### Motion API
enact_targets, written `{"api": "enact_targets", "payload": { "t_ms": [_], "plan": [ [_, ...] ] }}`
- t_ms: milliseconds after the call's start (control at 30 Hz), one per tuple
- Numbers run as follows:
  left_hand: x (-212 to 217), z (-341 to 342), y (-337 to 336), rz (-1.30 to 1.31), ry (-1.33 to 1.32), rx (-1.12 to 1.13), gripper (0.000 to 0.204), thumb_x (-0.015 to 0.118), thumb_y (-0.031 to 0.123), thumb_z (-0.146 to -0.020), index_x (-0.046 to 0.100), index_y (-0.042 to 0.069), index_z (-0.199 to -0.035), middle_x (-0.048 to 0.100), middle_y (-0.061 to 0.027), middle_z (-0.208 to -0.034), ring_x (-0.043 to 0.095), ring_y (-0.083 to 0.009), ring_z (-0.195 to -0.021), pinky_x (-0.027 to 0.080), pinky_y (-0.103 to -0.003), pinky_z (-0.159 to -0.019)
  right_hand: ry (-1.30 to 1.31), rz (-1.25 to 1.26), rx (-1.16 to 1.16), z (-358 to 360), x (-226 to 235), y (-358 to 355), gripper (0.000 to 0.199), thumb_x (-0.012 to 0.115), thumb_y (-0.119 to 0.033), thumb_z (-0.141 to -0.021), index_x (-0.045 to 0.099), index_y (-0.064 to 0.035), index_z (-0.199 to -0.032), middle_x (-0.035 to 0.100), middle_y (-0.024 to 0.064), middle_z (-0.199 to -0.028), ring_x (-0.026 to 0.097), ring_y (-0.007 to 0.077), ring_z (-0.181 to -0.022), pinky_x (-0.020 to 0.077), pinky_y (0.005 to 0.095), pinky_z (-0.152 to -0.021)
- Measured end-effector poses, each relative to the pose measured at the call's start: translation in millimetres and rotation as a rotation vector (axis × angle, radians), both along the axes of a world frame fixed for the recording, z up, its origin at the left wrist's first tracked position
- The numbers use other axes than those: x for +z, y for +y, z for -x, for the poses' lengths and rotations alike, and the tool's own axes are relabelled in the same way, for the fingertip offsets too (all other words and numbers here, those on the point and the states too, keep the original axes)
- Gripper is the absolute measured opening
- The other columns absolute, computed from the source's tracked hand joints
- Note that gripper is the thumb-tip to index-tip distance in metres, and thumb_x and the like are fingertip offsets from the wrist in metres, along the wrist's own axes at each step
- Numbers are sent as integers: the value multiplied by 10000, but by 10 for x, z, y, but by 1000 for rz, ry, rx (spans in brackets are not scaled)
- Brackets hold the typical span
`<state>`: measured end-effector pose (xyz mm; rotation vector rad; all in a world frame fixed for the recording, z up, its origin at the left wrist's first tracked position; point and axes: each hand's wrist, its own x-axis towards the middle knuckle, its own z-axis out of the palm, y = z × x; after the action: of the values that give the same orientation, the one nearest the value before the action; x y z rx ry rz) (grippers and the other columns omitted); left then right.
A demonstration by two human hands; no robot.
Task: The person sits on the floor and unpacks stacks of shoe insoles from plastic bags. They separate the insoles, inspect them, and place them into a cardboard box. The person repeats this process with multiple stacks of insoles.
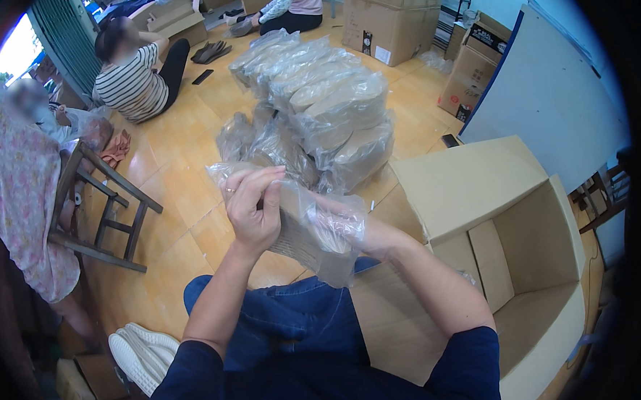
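In front of my chest is a clear plastic bag point(342, 263) with pale sole-shaped pieces inside. My left hand point(251, 205) is closed, pinching the bag's upper left edge between thumb and fingers. From the right, my right hand point(337, 221) reaches to the bag, either inside it or behind its film. Crinkled plastic hides those fingers, so their grip is unclear. Just beyond, a heap of bagged soles point(340, 96) lies on the tiled floor, stacked in rows.
A large open cardboard box point(467, 171) stands at my right. To the left are a tipped wooden stool point(110, 207) and white soles point(142, 354). People point(134, 81) sit on the floor at the far left and back. Closed cartons point(388, 22) and a white board point(547, 96) stand behind.
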<state>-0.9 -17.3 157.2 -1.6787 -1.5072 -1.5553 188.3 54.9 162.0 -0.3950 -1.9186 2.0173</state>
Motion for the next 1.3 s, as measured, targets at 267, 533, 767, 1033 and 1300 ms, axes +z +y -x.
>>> {"api": "enact_targets", "payload": {
  "t_ms": [267, 533, 767, 1033, 1300],
  "plan": [
    [256, -58, 70, -51, 51, -38, 80, 682, 94, -844, 697, 113, -920, 725, -2, -963, 596, -187, -862, 377, -307, -831, -237, 510, 155, -41, -163, 95, 800, 525, -653, -890, 349, -134, -1473, 485, 95, -1387, 506, 190, -1238, 437, 360, -1023],
    [780, -244, 78, -233, 437, -165, 456, 737, 295, -824, 614, 51, -1189, 514, -147, -1331, 434, -263, -1262, 242, -402, -1112, 242, 674, -163, -48, -32, 70, 822, 634, -553, -863, 357, -34, -1438, 509, 147, -1351, 568, 259, -1172, 462, 412, -1009],
    [-9, -587, 62, 81, -1123, -813, 1033, 573, 699, -822, 143, 72, -1521, 170, -133, -1569, 172, -279, -1448, 150, -429, -1177, 165, -217, -316, -100, 47, 102, 1004, 719, -352, -784, 143, 36, -1510, 316, 187, -1495, 301, 260, -1393, 250, 361, -1145],
    [-534, -288, 176, -101, -1323, -622, 717, 361, 629, -950, 394, 80, -1410, 499, -102, -1358, 464, -252, -1263, 358, -403, -1078, 139, -488, -378, 145, -142, -112, 1015, 702, -482, -804, 184, 67, -1482, 286, 246, -1484, 255, 360, -1404, 207, 438, -1150],
    [-615, -215, 268, -143, -1408, -606, 691, 376, 606, -953, 410, 74, -1394, 512, -107, -1338, 483, -252, -1238, 379, -396, -1059, 26, -571, -315, 135, -83, -233, 1157, 800, -491, -726, 139, 87, -1480, 283, 290, -1468, 269, 372, -1397, 223, 420, -1150]
  ]
}}
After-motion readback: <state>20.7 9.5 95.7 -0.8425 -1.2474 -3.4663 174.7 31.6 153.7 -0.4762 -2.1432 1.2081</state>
